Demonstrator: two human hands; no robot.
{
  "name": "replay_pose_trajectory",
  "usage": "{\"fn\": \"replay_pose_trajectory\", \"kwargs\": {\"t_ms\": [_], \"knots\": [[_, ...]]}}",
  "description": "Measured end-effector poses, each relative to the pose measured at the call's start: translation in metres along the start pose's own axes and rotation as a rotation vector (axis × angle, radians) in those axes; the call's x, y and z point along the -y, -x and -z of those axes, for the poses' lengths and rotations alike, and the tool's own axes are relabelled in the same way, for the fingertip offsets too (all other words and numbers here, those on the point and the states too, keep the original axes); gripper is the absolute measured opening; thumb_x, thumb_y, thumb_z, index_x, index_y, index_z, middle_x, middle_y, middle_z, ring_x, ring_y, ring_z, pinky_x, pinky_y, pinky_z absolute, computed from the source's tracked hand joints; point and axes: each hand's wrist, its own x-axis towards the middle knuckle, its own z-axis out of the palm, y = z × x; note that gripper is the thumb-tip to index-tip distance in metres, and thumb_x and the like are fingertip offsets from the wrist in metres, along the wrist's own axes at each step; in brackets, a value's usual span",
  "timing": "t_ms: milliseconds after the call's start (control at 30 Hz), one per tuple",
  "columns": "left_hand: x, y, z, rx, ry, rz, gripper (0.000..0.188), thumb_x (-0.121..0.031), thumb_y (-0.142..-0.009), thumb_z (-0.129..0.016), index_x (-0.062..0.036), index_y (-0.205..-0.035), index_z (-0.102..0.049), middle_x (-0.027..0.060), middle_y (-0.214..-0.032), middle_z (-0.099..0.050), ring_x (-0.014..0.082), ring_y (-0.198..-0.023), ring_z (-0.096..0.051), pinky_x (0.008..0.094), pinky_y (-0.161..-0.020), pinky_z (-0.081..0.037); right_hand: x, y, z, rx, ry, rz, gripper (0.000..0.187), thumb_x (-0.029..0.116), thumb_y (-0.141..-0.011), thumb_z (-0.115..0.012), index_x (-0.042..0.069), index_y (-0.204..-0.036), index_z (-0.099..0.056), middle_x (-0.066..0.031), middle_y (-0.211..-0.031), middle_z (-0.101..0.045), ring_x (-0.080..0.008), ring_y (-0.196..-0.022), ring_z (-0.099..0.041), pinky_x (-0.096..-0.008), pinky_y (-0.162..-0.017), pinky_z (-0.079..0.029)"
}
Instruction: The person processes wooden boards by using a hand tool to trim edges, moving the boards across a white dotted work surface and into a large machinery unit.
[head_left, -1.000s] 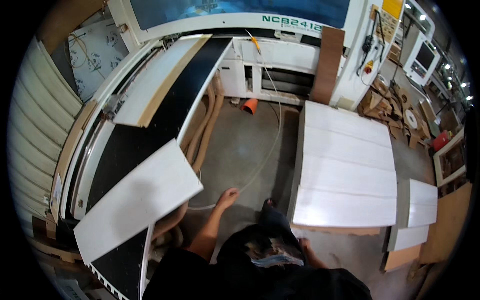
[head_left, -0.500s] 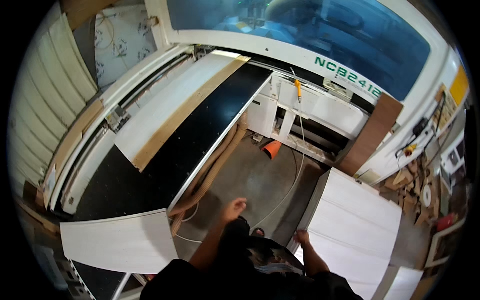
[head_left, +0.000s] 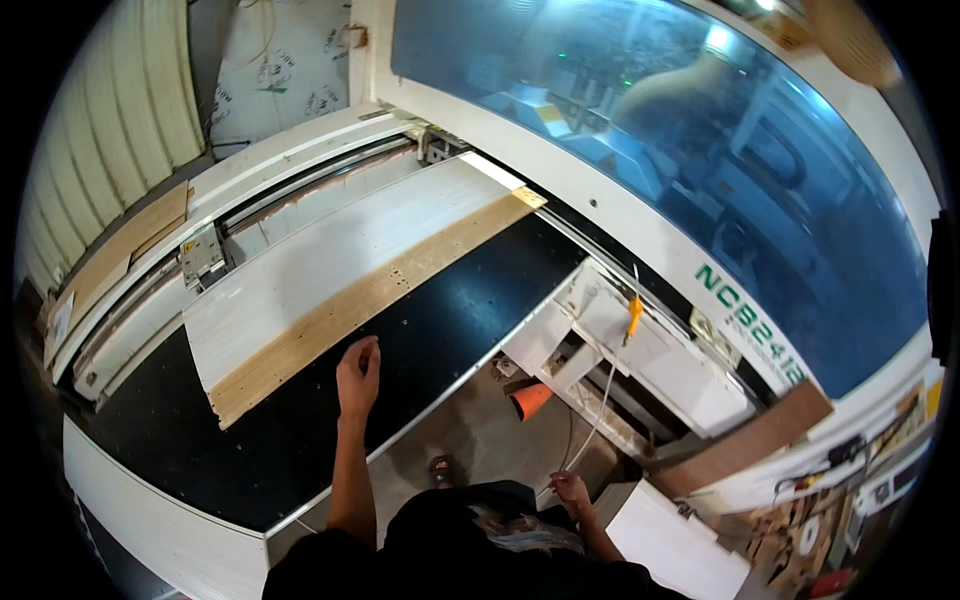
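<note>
Over the black machine table [head_left: 455,305] hovers my left hand [head_left: 358,378], fingers loosely bent with a gap at the thumb and nothing visible in them. A long white panel [head_left: 330,260] lies beyond it. Along the panel's near edge runs a light-brown wood strip [head_left: 370,305], close to my left fingertips but apart from them. My right hand [head_left: 572,490] is low on the right, beside a thin pale hose [head_left: 603,405]. Its fingers are curled and small in view, and I cannot tell whether they touch the hose. The hose leads up to a yellow air gun [head_left: 634,318].
A large white machine with a blue window [head_left: 680,140] stands ahead. An orange cone-shaped piece [head_left: 531,401] lies on the floor. White boards [head_left: 665,545] are at my lower right, with a brown board [head_left: 745,445] leaning beyond. Wood scraps [head_left: 775,545] lie farther right.
My view has turned and moved toward the black table. My left hand has gone from above the floor to above the table. My right hand has left the white boards' edge.
</note>
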Motion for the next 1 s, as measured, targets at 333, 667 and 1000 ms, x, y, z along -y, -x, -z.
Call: {"fn": "replay_pose_trajectory", "kwargs": {"t_ms": [333, 667, 1000], "knots": [[0.092, -0.139, -0.069, -0.142, -0.718, -0.050, 0.070, -0.022, -0.091, -0.073, -0.0129, -0.154, -0.044, 0.0314, -0.155, -0.037, 0.0490, -0.145, -0.034, 0.0560, -0.118, -0.032, 0.185, -0.197, 0.180, -0.893, 0.292, 0.404, 0.048, 0.018, -0.094, -0.071, -0.002, -0.136, -0.057, -0.0259, -0.125, -0.064, -0.0436, -0.119, -0.060, -0.0478, -0.101, -0.048], [0.115, -0.150, -0.091, -0.209, -1.006, 0.135, 0.067, -0.041, -0.099, -0.063, -0.0181, -0.158, -0.040, 0.0295, -0.162, -0.030, 0.0462, -0.151, -0.027, 0.0563, -0.123, -0.023, 0.163, -0.348, 0.303, -0.662, 0.738, 0.453, 0.042, 0.042, -0.097, -0.070, 0.001, -0.106, -0.072, -0.0184, -0.076, -0.071, -0.0400, -0.071, -0.071, -0.0471, -0.063, -0.055], [0.101, -0.159, -0.098, -0.213, -1.079, 0.189, 0.063, -0.047, -0.100, -0.058, -0.0176, -0.155, -0.047, 0.0296, -0.161, -0.032, 0.0481, -0.149, -0.029, 0.0555, -0.122, -0.025, 0.406, -0.416, 0.212, 0.054, -0.059, 0.464, 0.032, 0.031, -0.106, -0.060, 0.002, -0.117, -0.065, -0.0028, -0.082, -0.066, -0.0127, -0.069, -0.063, -0.0289, -0.064, -0.051]]}}
